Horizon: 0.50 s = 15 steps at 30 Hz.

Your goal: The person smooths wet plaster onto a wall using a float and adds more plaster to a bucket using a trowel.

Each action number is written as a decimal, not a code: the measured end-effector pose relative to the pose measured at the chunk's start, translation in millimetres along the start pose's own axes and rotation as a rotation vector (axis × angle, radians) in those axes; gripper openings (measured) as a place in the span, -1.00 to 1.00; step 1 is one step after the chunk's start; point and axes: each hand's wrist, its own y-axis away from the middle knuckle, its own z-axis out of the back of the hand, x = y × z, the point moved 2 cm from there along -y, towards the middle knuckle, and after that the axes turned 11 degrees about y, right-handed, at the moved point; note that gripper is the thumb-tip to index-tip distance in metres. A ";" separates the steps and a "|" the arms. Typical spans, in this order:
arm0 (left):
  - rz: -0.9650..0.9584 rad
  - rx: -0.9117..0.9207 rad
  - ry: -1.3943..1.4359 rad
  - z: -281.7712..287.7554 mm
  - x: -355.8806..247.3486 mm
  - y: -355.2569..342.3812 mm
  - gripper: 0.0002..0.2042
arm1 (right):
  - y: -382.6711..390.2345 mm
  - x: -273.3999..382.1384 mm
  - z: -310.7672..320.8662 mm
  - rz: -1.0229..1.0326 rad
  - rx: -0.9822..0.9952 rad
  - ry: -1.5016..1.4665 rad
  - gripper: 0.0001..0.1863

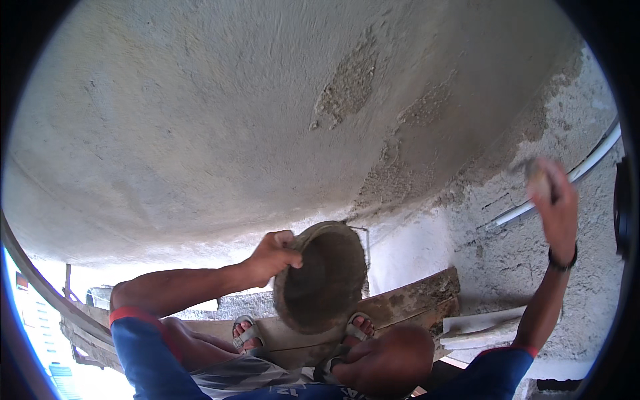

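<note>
grey bucket (321, 277), clamped in left fingers (289, 257), partly hides planks (407, 293); right fingers (553, 177) grip a blurred tool (534, 173).

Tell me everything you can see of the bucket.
The bucket is round, dull grey-brown, crusted as if with mortar, its own material unclear. It tilts, mouth toward the camera, inside shadowed. The left hand grips its rim. It appears between the feet, over the planks; contact there is unclear.
</note>
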 end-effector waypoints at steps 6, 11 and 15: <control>-0.006 0.165 0.066 -50.6 15.6 -52.6 -0.81 | 123.3 10.2 -69.9 0.071 0.643 0.096 -0.61; 0.145 0.365 0.494 -138.2 76.2 -96.4 -0.81 | 232.5 13.5 -134.3 0.045 0.884 0.220 -0.65; 0.226 0.371 0.707 -192.0 138.1 -107.1 -0.71 | 282.7 -37.7 -94.7 -0.433 0.092 0.009 -0.62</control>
